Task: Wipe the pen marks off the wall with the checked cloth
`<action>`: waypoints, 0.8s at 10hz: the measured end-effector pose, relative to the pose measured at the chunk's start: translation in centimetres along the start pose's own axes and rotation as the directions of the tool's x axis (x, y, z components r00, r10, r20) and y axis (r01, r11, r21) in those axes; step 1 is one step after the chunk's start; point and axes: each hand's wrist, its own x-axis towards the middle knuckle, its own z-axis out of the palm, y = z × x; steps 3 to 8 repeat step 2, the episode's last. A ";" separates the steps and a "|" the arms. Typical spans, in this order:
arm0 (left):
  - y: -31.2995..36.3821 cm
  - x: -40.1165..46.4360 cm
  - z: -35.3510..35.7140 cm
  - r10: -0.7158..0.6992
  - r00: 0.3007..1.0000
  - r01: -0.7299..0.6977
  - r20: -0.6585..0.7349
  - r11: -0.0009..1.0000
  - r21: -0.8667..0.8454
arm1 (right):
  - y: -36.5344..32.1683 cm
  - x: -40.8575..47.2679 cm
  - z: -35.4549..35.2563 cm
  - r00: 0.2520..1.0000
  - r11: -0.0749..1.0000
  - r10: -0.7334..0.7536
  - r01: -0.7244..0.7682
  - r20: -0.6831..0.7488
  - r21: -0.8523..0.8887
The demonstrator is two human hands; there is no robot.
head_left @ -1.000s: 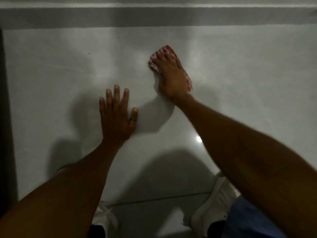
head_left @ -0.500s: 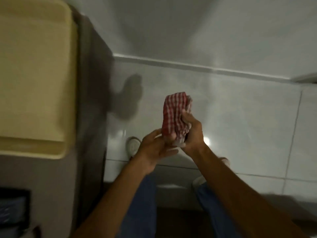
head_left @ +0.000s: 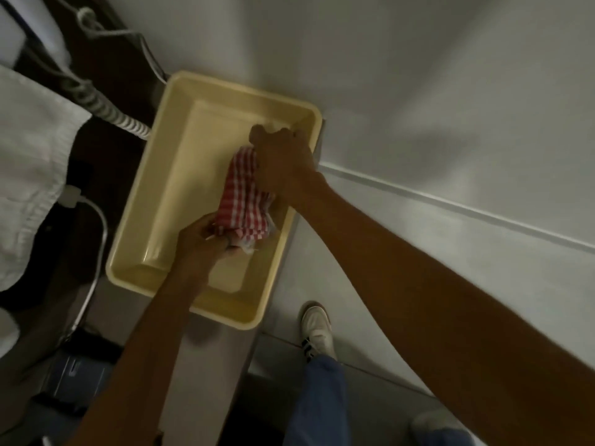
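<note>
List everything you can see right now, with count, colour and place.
checked cloth: one, red and white, bunched over the tub, held by both hands
tub: one, pale yellow, on a grey cabinet beside the wall
wall: white, upper right
coiled cord: one, grey-white, left of the tub
white fabric: one, far left
shoes: two, white, on the floor, lower right
left hand: gripping the cloth's near end
right hand: gripping its far end
</note>
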 end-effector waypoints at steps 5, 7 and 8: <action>3.4 -1.9 2.0 0.118 0.992 -0.038 -0.040 0.592 0.805 | -0.1 -3.0 -1.6 0.996 0.990 0.087 -0.088 -0.014 -0.110; 3.4 -1.9 2.0 0.118 0.992 -0.038 -0.040 0.592 0.805 | -0.1 -3.0 -1.6 0.996 0.990 0.087 -0.088 -0.014 -0.110; 3.4 -1.9 2.0 0.118 0.992 -0.038 -0.040 0.592 0.805 | -0.1 -3.0 -1.6 0.996 0.990 0.087 -0.088 -0.014 -0.110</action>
